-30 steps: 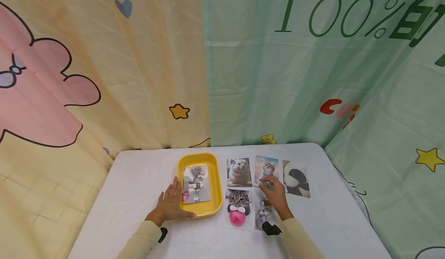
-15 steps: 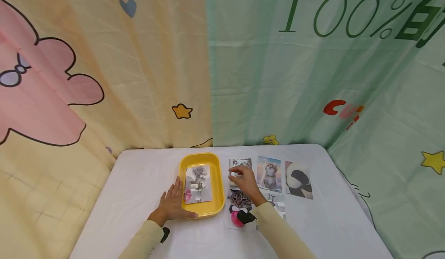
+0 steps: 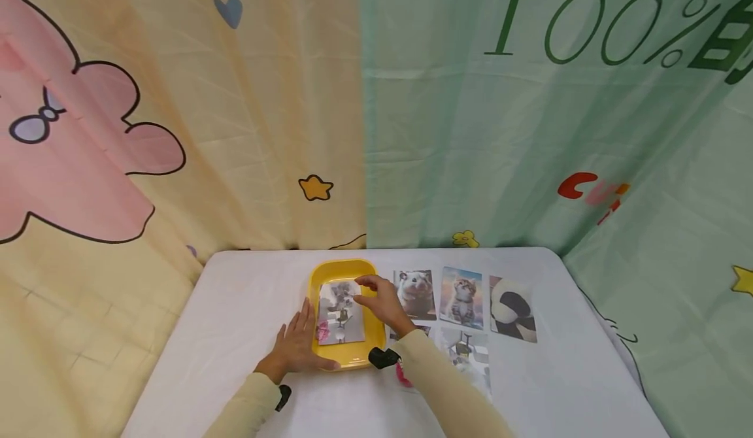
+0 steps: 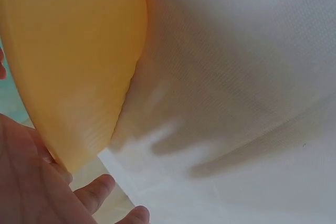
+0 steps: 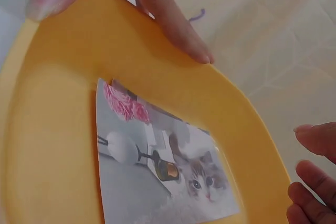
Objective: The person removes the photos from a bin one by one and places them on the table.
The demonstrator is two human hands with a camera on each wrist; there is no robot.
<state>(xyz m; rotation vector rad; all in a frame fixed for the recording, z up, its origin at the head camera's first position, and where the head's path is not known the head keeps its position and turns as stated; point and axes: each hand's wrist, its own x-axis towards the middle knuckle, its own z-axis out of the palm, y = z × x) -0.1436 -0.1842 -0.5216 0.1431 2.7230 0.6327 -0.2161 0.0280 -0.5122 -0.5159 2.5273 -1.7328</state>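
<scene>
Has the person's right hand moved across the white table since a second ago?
Yes. The right hand has travelled left, from the upward-gazing kitten photo, past the hamster photo, to above the yellow plastic tray that the left hand touches.

- The right hand [image 3: 384,301] moves left, from the kitten photo [image 3: 461,287] past the hamster photo [image 3: 415,293], and now hovers over the yellow tray [image 3: 316,280].
- Both those photos, covered in turn earlier, now show fully.
- The sleeve now hides most of the near-row cat photo [image 3: 403,372].
</scene>
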